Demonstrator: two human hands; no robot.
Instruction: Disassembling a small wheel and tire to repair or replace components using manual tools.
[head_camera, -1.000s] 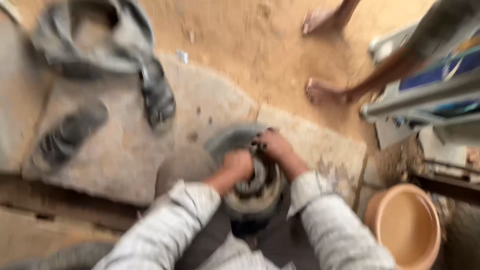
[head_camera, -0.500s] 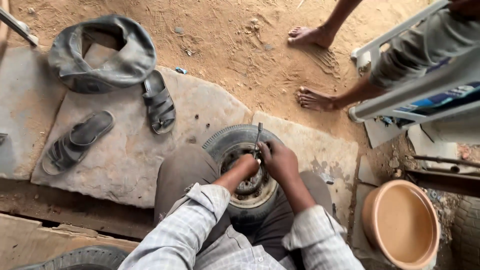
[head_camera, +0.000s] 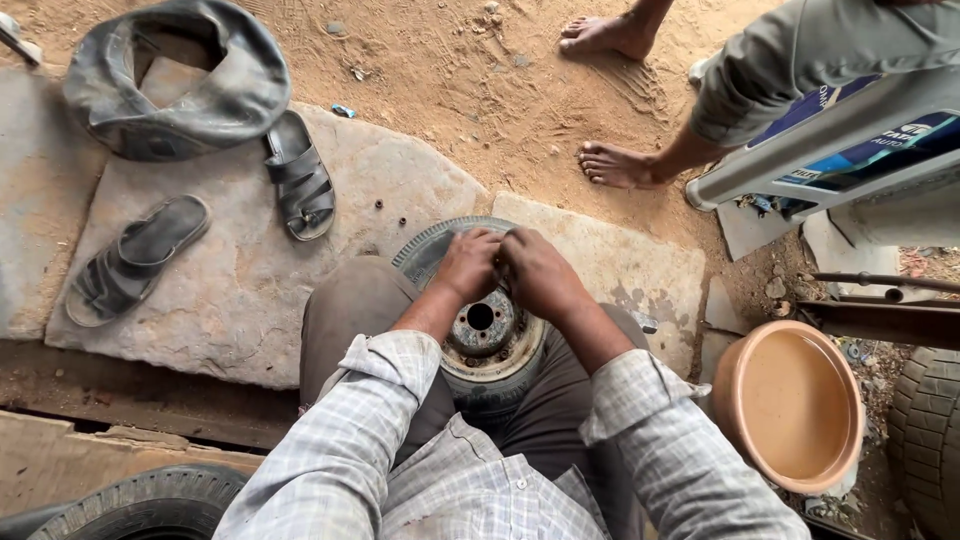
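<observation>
A small wheel stands between my knees, its rusty metal rim (head_camera: 487, 333) facing up and a grey tyre (head_camera: 428, 250) around it. My left hand (head_camera: 466, 263) and my right hand (head_camera: 541, 274) press side by side on the far edge of the rim. Both have their fingers curled down over the tyre's inner edge, knuckles nearly touching. Whatever lies under the fingers is hidden. My checked sleeves and grey trousers fill the foreground.
A folded inner tube (head_camera: 175, 85) and two dark sandals (head_camera: 300, 178) (head_camera: 135, 256) lie on the stone slab (head_camera: 250, 290) to the left. Another person's bare feet (head_camera: 618, 165) stand at upper right by a white and blue container (head_camera: 850, 140). An orange basin (head_camera: 790, 405) sits right; tyres (head_camera: 150, 498) (head_camera: 930, 430) flank me.
The thin tool that stood upright between my hands half a second ago is out of sight. Both hands have closed together over the rim's far edge.
</observation>
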